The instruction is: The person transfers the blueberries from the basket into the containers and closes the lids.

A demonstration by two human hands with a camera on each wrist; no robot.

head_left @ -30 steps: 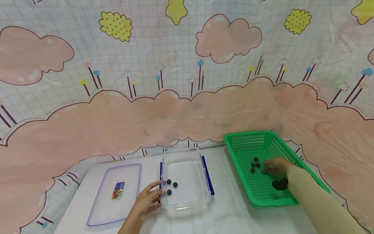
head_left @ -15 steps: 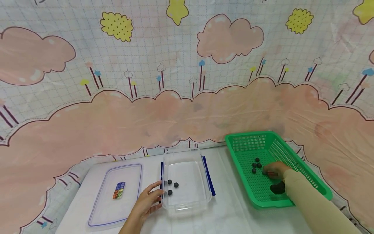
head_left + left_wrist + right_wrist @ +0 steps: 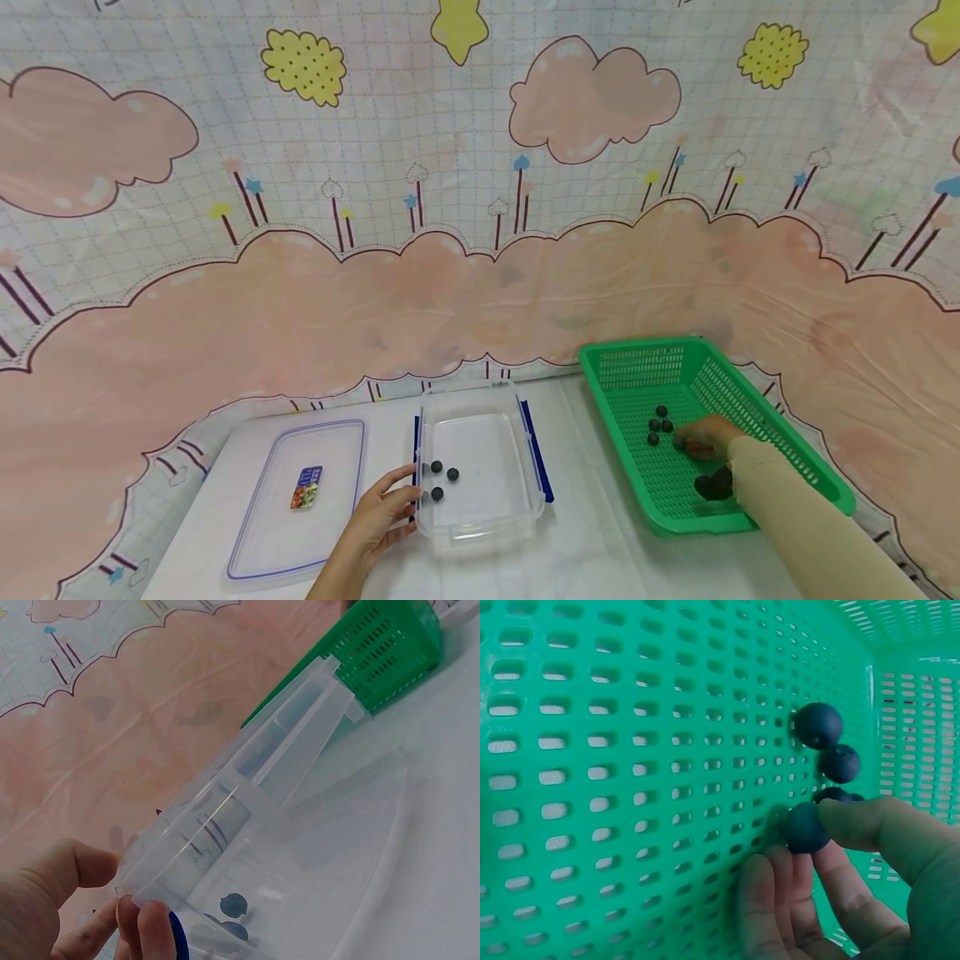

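Note:
My right hand (image 3: 708,435) is down inside the green basket (image 3: 678,521), where its thumb and a finger pinch a blueberry (image 3: 807,828) close over the perforated floor. Several more blueberries (image 3: 818,726) lie just beyond the fingertips. At the table's middle stands a clear plastic container (image 3: 487,442) with blue side latches; three blueberries (image 3: 453,474) are on its floor, toward the left side. My left hand (image 3: 382,510) grips that container's left side, thumb and curled fingers at the wall and rim (image 3: 187,825).
A clear lid (image 3: 262,546) with a blue seal and a colourful label (image 3: 306,488) lies flat on the white table (image 3: 585,542), left of the container. Inside the basket, a dark object (image 3: 714,483) shows beneath my right wrist. A patterned cloth (image 3: 450,308) hangs behind the table.
My right hand has lowered slightly onto the blueberry at the near side of the group and pinches it. My left hand stays at the container.

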